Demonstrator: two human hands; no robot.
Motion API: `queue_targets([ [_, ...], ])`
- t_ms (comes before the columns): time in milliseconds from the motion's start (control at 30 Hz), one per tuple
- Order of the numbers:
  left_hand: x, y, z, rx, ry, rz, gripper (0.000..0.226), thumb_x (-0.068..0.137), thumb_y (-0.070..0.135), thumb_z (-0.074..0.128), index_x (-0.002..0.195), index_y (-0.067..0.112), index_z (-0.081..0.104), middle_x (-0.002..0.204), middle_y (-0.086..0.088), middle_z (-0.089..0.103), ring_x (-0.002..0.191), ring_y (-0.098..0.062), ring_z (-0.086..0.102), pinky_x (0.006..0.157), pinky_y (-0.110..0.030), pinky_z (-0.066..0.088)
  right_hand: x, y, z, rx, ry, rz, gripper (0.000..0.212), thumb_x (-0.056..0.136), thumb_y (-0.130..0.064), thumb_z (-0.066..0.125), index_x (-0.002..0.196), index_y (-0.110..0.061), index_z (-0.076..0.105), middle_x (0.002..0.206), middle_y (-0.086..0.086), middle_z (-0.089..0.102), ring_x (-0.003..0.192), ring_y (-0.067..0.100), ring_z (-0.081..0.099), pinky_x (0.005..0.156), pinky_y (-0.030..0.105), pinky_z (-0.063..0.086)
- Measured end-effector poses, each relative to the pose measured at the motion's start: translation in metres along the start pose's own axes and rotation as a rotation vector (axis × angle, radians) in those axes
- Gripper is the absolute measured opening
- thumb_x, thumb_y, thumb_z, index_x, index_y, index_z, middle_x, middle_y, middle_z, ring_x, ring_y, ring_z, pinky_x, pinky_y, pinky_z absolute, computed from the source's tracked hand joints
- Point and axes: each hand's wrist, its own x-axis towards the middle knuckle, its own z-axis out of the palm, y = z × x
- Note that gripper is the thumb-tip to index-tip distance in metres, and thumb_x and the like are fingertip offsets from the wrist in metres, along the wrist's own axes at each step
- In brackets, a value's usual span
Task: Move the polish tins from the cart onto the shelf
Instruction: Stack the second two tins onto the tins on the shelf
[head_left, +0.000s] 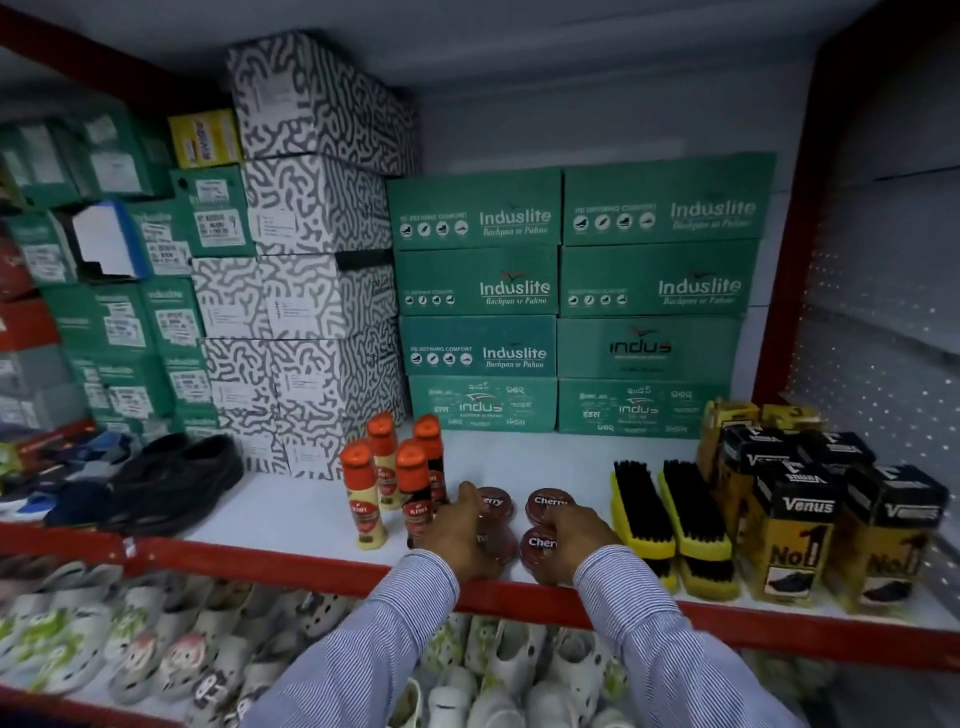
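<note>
Several round dark red polish tins labelled Cherry stand on the white shelf (291, 514) near its red front edge. The back right tin (546, 503) and the back left tin (496, 503) stand free. My left hand (462, 530) covers the front left tin (492, 545) with fingers curled around it. My right hand (576, 540) grips the front right tin (537, 545) from its right side. Both tins rest on the shelf surface. The cart is out of sight.
Several orange-capped Kiwi bottles (395, 483) stand just left of the tins. Two yellow shoe brushes (670, 514) and Venus boxes (800, 525) stand to the right. Green Induslite boxes (571, 296) fill the back. Black shoes (171, 478) lie left. White clogs (493, 670) fill the lower shelf.
</note>
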Motion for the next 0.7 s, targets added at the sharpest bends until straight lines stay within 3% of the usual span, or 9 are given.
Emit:
queue_targets([
  [100,0.002,-0.002,0.001,-0.087,-0.04,-0.027,0.071,0.064,0.015,0.085,0.122,0.016,0.042,0.124,-0.012,0.06,0.11,-0.029,0.062,0.1,-0.039,0.053,0.004,0.003,0.001,-0.012,-0.027,0.004,0.064,0.074,-0.03,0.074,0.134,-0.023,0.052,0.136,0.008,0.058,0.122,0.027,0.058,0.099,0.028,0.046],
  [267,0.005,-0.006,0.0,-0.078,-0.005,0.035,0.058,0.072,0.015,0.082,0.121,0.014,0.051,0.123,-0.007,0.061,0.113,-0.025,0.061,0.098,-0.026,0.048,0.009,0.008,-0.003,-0.026,-0.027,0.014,0.072,0.068,-0.032,0.079,0.135,-0.023,0.054,0.136,0.007,0.059,0.122,0.025,0.059,0.103,0.028,0.047],
  [433,0.02,0.004,-0.004,-0.094,0.135,0.081,0.039,0.079,0.018,0.073,0.116,0.012,0.061,0.116,-0.011,0.07,0.11,-0.028,0.065,0.088,-0.026,0.049,0.026,0.006,-0.011,0.051,0.12,-0.003,0.03,0.075,-0.022,0.067,0.104,-0.022,0.073,0.113,0.009,0.072,0.103,0.029,0.067,0.089,0.035,0.055],
  [567,0.029,0.01,0.001,-0.125,0.198,0.067,0.044,0.084,0.027,0.071,0.123,0.008,0.062,0.123,-0.015,0.068,0.115,-0.03,0.063,0.096,-0.032,0.049,0.038,0.002,-0.004,0.121,0.194,-0.003,0.023,0.077,-0.023,0.065,0.098,-0.02,0.077,0.107,0.007,0.076,0.101,0.028,0.069,0.087,0.036,0.056],
  [700,0.036,0.008,0.01,-0.156,0.223,0.029,0.032,0.078,0.036,0.073,0.094,0.008,0.072,0.1,-0.013,0.076,0.098,-0.032,0.07,0.078,-0.03,0.053,0.056,0.007,0.008,0.132,0.2,0.029,0.022,0.075,-0.025,0.066,0.091,-0.022,0.08,0.101,0.008,0.077,0.096,0.028,0.07,0.081,0.034,0.058],
])
